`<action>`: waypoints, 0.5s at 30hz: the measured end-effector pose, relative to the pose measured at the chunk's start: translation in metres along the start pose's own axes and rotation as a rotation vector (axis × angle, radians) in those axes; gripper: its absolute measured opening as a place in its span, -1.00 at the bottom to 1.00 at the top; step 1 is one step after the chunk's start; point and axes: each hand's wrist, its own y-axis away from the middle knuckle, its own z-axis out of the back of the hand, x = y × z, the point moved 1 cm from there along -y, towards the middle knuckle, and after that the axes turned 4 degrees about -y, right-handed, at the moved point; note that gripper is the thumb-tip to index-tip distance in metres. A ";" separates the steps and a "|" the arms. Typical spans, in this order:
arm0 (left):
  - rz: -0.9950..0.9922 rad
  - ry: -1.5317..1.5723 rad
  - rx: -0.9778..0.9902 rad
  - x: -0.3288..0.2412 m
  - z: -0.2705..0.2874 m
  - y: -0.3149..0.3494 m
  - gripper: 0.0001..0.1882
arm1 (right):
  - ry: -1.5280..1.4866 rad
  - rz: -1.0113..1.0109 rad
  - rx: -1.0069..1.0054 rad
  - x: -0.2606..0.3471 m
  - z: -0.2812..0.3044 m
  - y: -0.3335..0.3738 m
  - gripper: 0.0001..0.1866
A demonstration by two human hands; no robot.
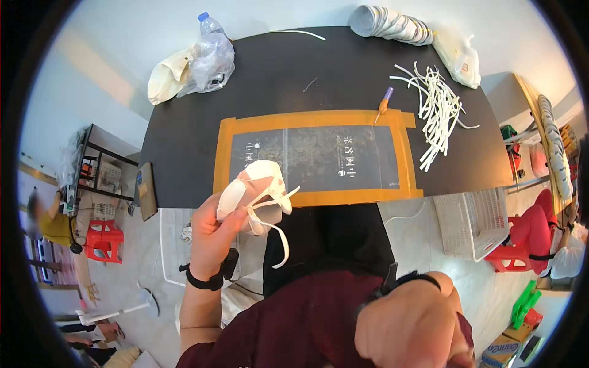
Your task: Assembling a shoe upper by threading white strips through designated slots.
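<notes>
My left hand [218, 224] is closed around a cream-coloured shoe upper [265, 175], held above the near edge of the table. Thin cream straps cross on its near side, and one loose strap end [282, 248] hangs down. My right hand [405, 325] is raised close to the camera at the lower right, away from the table. It looks large and blurred, and its fingers are too unclear to read. Beyond the left hand, a dark mat [313, 159] is fixed to the black table [276, 80] with brown tape. A thin awl-like tool with a purple end [385, 103] lies at the mat's far right corner.
A pile of cream strips [437, 116] lies on the right, below a nested stack of pale uppers [389, 26] and a plastic bag [457, 58]. Another bag [208, 64] and a bottle stand far left. White baskets [469, 227] and red stools [104, 240] are on the floor.
</notes>
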 end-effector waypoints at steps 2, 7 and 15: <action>0.035 0.064 0.021 -0.007 -0.008 -0.004 -0.75 | -0.134 0.267 -0.681 -0.007 -0.025 -0.027 -0.31; 0.079 0.156 -0.014 -0.006 -0.012 0.001 -0.75 | -0.163 0.299 -0.572 -0.009 -0.036 -0.043 -0.32; 0.031 0.190 0.007 -0.004 -0.013 0.008 -0.70 | -0.137 0.346 -0.626 -0.013 -0.055 -0.045 -0.37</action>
